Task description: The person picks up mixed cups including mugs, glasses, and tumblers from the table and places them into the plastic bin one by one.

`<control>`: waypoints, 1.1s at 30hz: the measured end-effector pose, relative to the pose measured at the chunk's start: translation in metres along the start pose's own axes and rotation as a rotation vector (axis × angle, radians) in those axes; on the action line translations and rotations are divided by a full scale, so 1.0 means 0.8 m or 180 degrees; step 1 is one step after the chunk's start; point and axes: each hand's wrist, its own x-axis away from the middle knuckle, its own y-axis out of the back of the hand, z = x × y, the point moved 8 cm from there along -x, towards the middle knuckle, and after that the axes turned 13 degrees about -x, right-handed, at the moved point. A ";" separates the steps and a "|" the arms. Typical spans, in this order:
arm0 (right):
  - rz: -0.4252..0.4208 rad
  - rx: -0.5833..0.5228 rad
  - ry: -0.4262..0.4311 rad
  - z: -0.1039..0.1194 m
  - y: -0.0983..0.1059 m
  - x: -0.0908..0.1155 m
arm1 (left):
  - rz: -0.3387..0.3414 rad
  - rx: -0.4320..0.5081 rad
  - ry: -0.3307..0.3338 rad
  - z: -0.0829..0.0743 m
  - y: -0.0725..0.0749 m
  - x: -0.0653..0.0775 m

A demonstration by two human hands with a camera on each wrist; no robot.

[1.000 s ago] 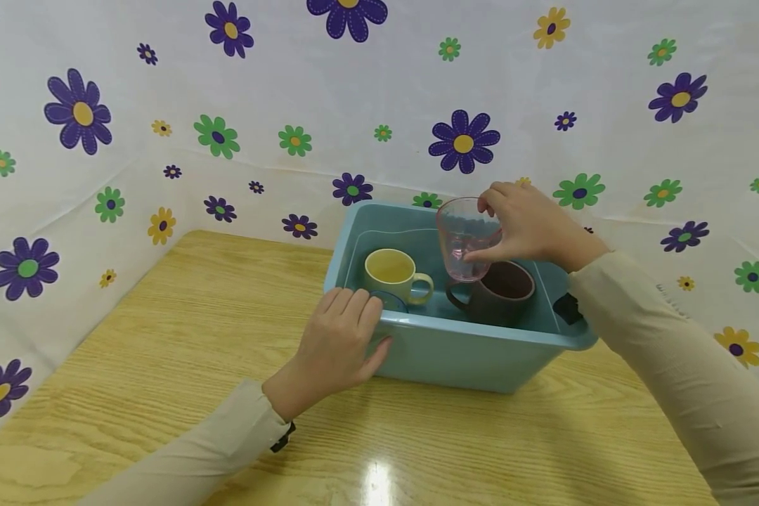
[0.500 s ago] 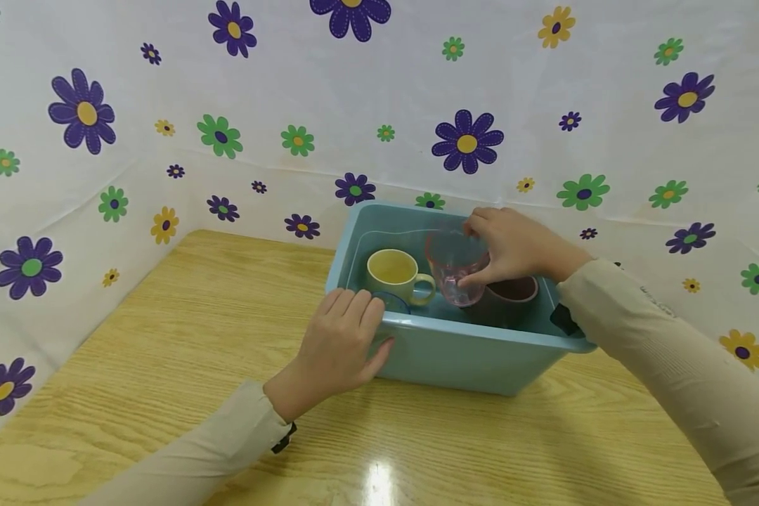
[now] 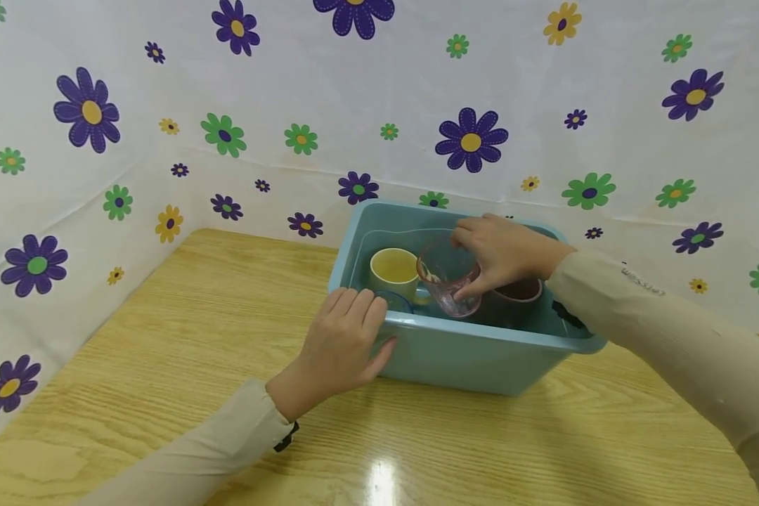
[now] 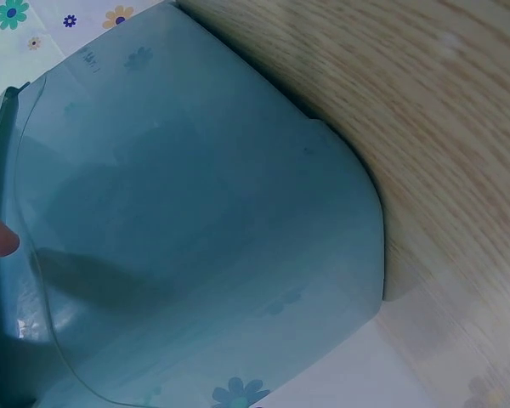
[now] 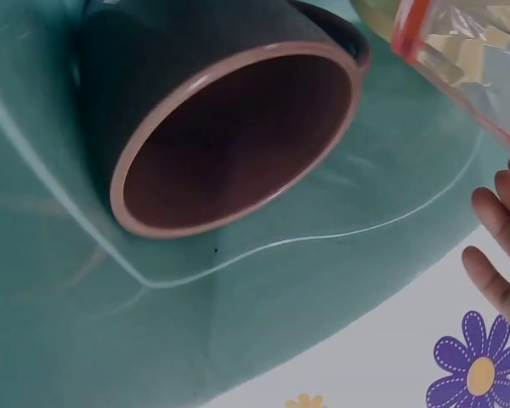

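A light blue plastic bin (image 3: pixel 455 358) stands on the table. My left hand (image 3: pixel 341 344) grips its near rim at the left corner, fingers over the edge and thumb down the outer wall. My right hand (image 3: pixel 502 249) reaches into the bin and pinches a clear pink glass (image 3: pixel 458 299) by its side, tilted, between thumb and fingers. Left of the glass sits a yellow mug (image 3: pixel 394 268), its handle partly covered by the glass. A dark brown mug (image 5: pixel 170 76) stands on the right, half hidden under the right hand in the head view. Behind the left fingers shows a blue glass rim (image 3: pixel 397 301).
The wooden table (image 3: pixel 183 337) extends left and in front of the bin. A white cloth (image 3: pixel 278 77) with printed flowers hangs behind and at the left. Each wrist wears a black strap (image 3: pixel 286 439) over a beige sleeve (image 3: pixel 183 450).
My right hand has lowered the pink glass deeper into the bin and leftward, so it now overlaps the yellow mug's handle. The left hand stays on the rim.
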 end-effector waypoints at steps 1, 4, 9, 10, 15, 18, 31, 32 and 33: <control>0.0017 0.0011 0.0039 0.001 0.000 -0.001 | 0.0007 0.0003 0.0002 0.000 0.000 0.000; 0.0079 0.0064 0.0176 0.005 -0.003 -0.004 | 0.0014 0.0003 0.0007 0.001 0.000 0.000; 0.0208 0.0112 0.0440 0.014 -0.012 -0.009 | 0.0004 -0.0008 0.0023 0.002 0.001 0.000; 0.0231 0.0107 0.0482 0.016 -0.014 -0.010 | 0.0009 -0.0013 0.0022 0.002 0.001 0.000; 0.0350 0.0120 0.0625 0.023 -0.026 -0.012 | 0.0051 -0.0038 0.0002 0.001 0.000 0.000; 0.0422 0.0173 0.0663 0.025 -0.032 -0.013 | 0.0058 -0.0052 -0.0001 0.001 -0.001 0.000; 0.0713 0.0430 0.0794 0.030 -0.055 -0.009 | 0.0031 -0.0058 0.0000 0.001 0.000 0.000; 0.0733 0.0443 0.0798 0.030 -0.058 -0.009 | 0.0032 -0.0054 0.0001 0.001 0.000 0.000; 0.0749 0.0448 0.0798 0.031 -0.060 -0.008 | 0.0034 -0.0050 0.0001 0.001 0.001 0.000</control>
